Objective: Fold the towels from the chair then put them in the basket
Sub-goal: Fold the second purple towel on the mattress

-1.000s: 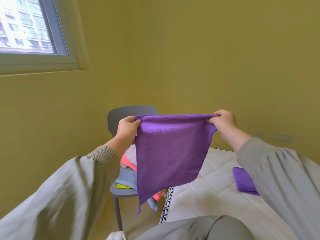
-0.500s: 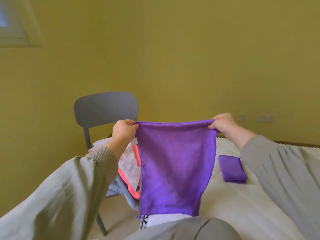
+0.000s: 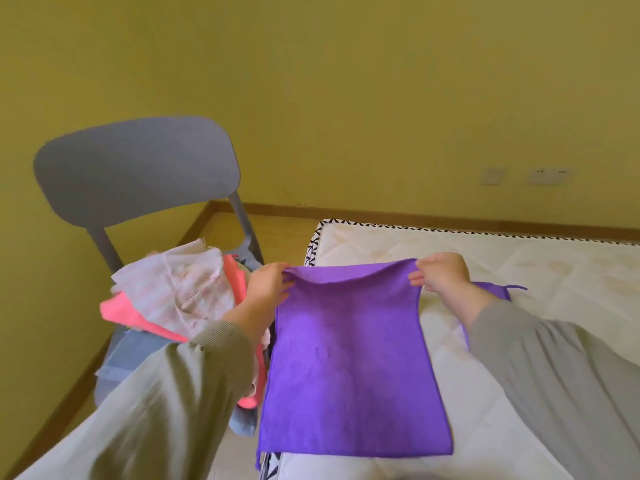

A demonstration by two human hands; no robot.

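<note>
Head view: a purple towel [image 3: 353,358] is held by its two far corners over the near corner of a white quilted mattress [image 3: 540,258]. The left hand [image 3: 268,289] pinches the left corner, its fingers [image 3: 281,271] curled onto the cloth. The right hand [image 3: 441,277] pinches the right corner, its fingers [image 3: 417,280] closed on the hem. The top edge sags slightly between the hands. The rest of the towel lies spread flat on the mattress, and its near left corner hangs over the mattress edge.

Just left of the mattress stands a grey chair [image 3: 138,168]. Its seat carries a loose pile of towels: a pale patterned towel [image 3: 180,289] on top, a coral pink towel [image 3: 128,315] under it, and a blue-grey towel [image 3: 128,355] at the bottom. A second purple cloth [image 3: 495,289] lies on the mattress, mostly hidden behind the right forearm. Two wall plates [image 3: 550,176] sit low on the yellow wall [image 3: 346,98].
</note>
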